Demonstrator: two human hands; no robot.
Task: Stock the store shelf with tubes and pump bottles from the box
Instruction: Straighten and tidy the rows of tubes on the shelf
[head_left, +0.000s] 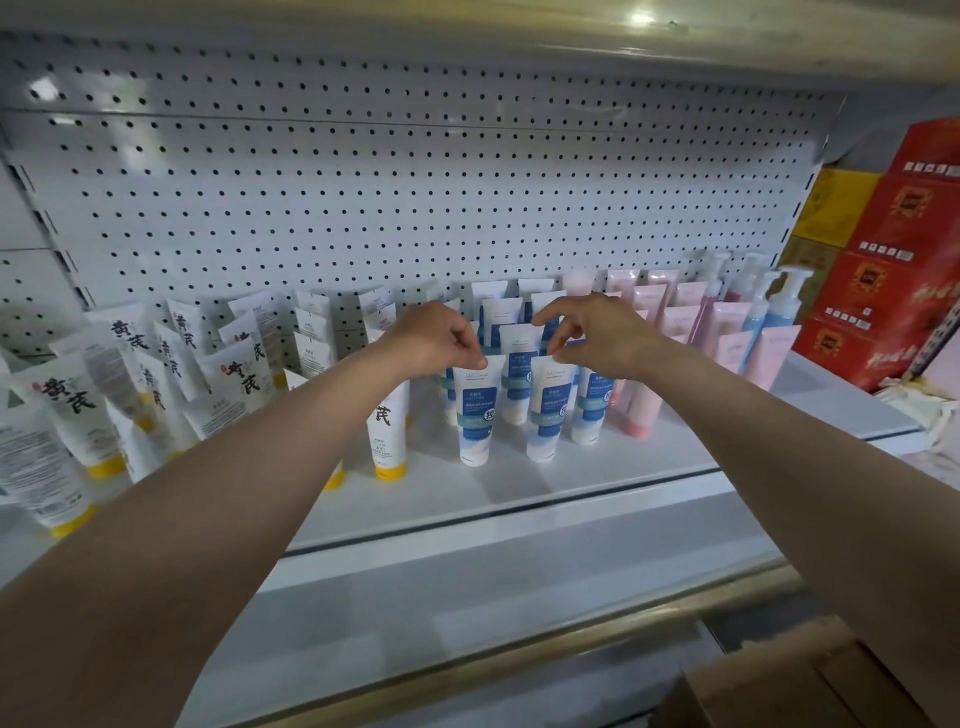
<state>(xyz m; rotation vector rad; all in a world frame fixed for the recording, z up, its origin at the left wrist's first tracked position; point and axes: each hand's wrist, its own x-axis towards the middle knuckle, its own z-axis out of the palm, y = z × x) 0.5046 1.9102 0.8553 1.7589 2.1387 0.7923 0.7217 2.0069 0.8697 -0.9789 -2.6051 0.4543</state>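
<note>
Two blue-and-white tubes stand cap down at the front of the white shelf (519, 493). My left hand (436, 338) pinches the top edge of the left tube (475, 410). My right hand (597, 332) pinches the top edge of the right tube (548, 410). More blue tubes stand in rows behind them. White tubes with yellow caps (78, 415) lean in a crowd on the left. Pink tubes (727, 332) and pump bottles (779, 301) stand on the right. The cardboard box (810, 686) shows at the bottom right corner.
A white pegboard (415, 182) backs the shelf, and another shelf hangs overhead. Red cartons (893, 270) and yellow ones (831, 213) are stacked past the right end. A metal rail (571, 649) runs below the shelf front.
</note>
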